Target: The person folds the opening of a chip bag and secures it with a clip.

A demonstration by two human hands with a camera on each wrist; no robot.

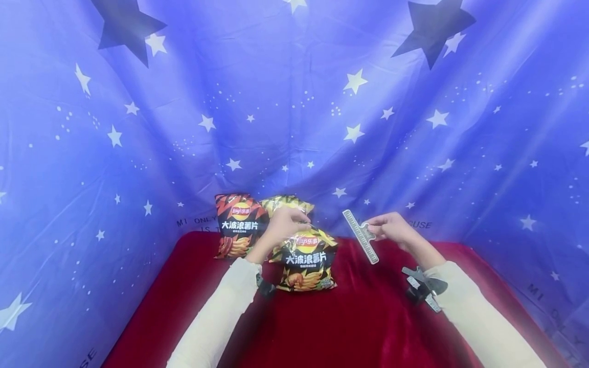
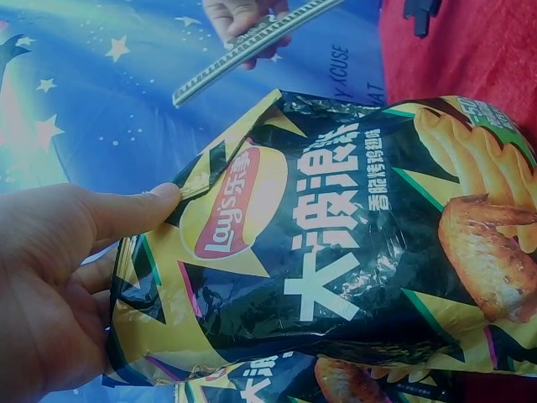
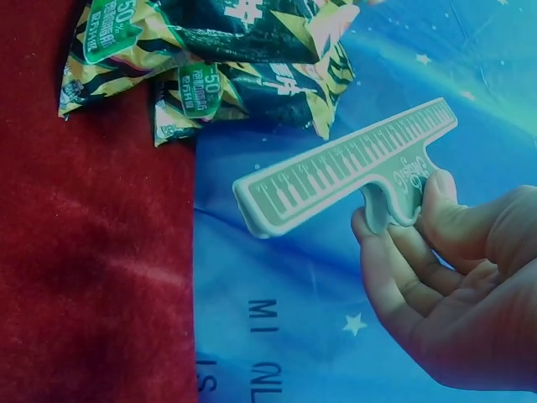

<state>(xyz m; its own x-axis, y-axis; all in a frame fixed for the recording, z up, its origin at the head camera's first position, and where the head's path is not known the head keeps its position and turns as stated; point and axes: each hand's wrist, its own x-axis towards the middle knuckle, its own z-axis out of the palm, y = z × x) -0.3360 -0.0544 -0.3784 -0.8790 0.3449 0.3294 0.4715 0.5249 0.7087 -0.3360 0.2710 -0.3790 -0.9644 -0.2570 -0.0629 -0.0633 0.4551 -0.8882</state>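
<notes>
My left hand [image 1: 286,223] pinches the folded top edge of a black-and-yellow bag of potato chips [image 1: 307,263], thumb on the front and fingers behind in the left wrist view. The bag's printed front, with a chicken wing picture [image 2: 491,260], faces me. Right of it, my right hand [image 1: 392,229] holds a long bag clip [image 3: 348,168] by its handles between thumb and fingers. The clip has a piano-key pattern and the word "Music", and is held tilted, apart from the bag.
Behind the held bag stands another yellow-and-black chip bag [image 1: 299,204], partly hidden by my left hand. A red-and-black chip bag [image 1: 236,230] stands to the left. All are on a red cloth-covered table [image 1: 322,332], with a blue star-printed curtain [image 1: 285,128] behind.
</notes>
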